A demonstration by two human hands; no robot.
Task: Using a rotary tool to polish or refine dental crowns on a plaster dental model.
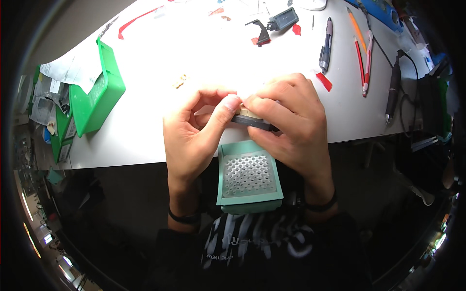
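Observation:
Between both hands, just above the near edge of the white table, is a small rounded piece with a dark grey base and a cream upper part (249, 113). My left hand (196, 128) grips its left end, the thumb pressed by the cream part. My right hand (291, 119) is closed round the right end, thumb underneath and fingers over the top. The fingertips meet there and hide much of the piece, so its exact kind cannot be made out. Below the hands, at the table edge, sits a mint-green tray (221, 186) with a perforated metal plate (249, 173).
Green bins (109, 80) with papers and bags stand left. A small gold-coloured piece (180, 81) lies beyond my left hand. Farther off are a grey hinged part (284, 19) and red scraps (324, 82). Rightward lie a pen (326, 46), pencils (357, 31) and a corded black handpiece (393, 89).

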